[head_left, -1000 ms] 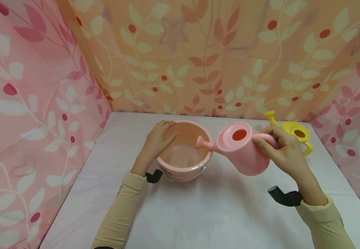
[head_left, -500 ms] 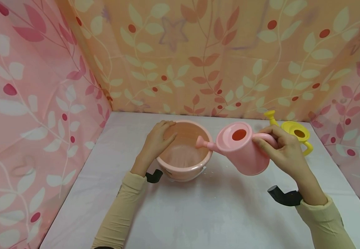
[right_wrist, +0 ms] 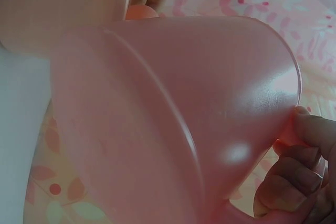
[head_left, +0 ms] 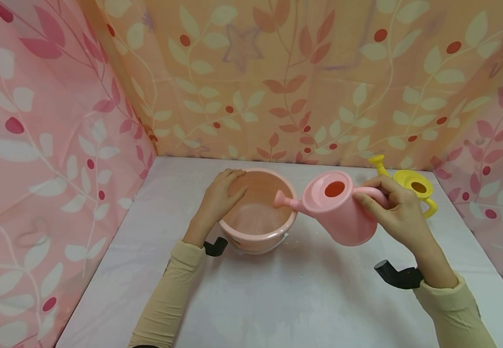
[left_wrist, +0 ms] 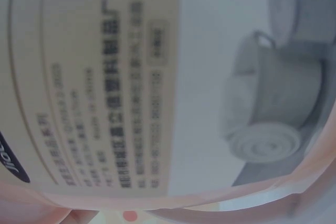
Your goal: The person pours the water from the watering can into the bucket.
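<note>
In the head view, a pale pink bucket (head_left: 257, 238) stands upright on the table, its white handle hanging down at the front. My left hand (head_left: 221, 193) holds the bucket's left rim, thumb over the inside. A printed label (left_wrist: 126, 103) on the bucket's side fills the left wrist view. My right hand (head_left: 392, 208) grips the handle of a pink watering can (head_left: 342, 224), which is lifted and tilted left. The can's spout (head_left: 292, 203) reaches over the bucket's right rim. In the right wrist view, fingers (right_wrist: 289, 177) wrap the can's handle.
A yellow watering can (head_left: 414, 183) stands behind my right hand, partly hidden by it. Small droplets lie on the white tabletop (head_left: 268, 299) near the bucket. Leaf-patterned cloth (head_left: 277, 87) hangs at the back and both sides.
</note>
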The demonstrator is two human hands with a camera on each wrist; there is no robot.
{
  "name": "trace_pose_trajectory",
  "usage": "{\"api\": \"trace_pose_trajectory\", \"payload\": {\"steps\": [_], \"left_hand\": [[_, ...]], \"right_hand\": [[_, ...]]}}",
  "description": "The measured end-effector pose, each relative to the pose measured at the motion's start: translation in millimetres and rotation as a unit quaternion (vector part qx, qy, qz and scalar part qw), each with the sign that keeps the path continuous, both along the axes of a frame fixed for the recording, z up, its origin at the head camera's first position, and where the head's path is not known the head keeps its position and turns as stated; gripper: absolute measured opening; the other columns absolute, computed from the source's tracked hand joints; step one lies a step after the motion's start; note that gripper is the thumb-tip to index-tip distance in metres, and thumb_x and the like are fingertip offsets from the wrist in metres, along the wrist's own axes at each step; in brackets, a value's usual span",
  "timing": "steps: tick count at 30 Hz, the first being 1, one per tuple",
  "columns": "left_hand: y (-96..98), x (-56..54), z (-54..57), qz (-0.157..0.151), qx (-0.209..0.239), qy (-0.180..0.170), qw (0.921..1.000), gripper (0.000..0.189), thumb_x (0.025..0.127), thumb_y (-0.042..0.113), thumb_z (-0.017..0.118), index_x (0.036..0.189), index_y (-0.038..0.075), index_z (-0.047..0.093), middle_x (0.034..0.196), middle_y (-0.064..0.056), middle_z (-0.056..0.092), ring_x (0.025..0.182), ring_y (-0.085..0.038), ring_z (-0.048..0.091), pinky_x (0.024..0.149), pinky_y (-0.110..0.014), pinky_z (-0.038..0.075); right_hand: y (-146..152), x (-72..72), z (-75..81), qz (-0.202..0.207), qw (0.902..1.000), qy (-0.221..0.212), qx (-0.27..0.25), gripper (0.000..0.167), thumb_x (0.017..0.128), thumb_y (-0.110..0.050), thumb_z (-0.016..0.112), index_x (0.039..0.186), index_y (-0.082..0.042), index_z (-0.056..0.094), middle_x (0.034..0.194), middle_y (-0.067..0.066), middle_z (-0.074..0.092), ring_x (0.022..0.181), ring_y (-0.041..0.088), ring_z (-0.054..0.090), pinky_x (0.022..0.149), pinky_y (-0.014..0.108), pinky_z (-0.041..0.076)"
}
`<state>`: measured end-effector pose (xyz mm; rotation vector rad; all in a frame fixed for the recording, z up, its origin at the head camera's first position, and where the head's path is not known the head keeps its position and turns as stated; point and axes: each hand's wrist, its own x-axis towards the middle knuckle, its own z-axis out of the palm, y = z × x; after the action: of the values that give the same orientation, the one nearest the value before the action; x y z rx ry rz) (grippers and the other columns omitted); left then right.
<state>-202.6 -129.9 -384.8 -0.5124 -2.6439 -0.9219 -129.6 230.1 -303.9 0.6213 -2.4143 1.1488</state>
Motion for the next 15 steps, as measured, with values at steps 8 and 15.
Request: {"api": "trace_pose_trajectory", "payload": {"steps": [8,15], "left_hand": [[0.1,0.2,0.3,0.001,0.0,0.003,1.0,0.043,0.09,0.034,0.06,0.127,0.013,0.056,0.124,-0.003,0.055,0.117,-0.022,0.048,0.09,-0.044,0.046],[0.1,0.5,0.5,0.001,-0.001,-0.005,1.0,0.044,0.09,0.036,0.059,0.127,0.012,0.056,0.124,-0.003,0.054,0.117,-0.022,0.048,0.091,-0.044,0.046]], "right_hand": [[-0.3,1.0,0.8,-0.002,1.0,-0.004,0.0,0.022,0.078,0.002,0.07,0.097,-0.006,0.062,0.085,-0.01,0.059,0.077,0.006,0.052,0.065,0.008,0.047],[-0.6,1.1,1.1,-0.003,1.0,-0.003,0.002,0.021,0.078,0.002,0.07,0.096,-0.006,0.062,0.085,-0.01,0.059,0.076,0.006,0.052,0.065,0.008,0.047]]}}
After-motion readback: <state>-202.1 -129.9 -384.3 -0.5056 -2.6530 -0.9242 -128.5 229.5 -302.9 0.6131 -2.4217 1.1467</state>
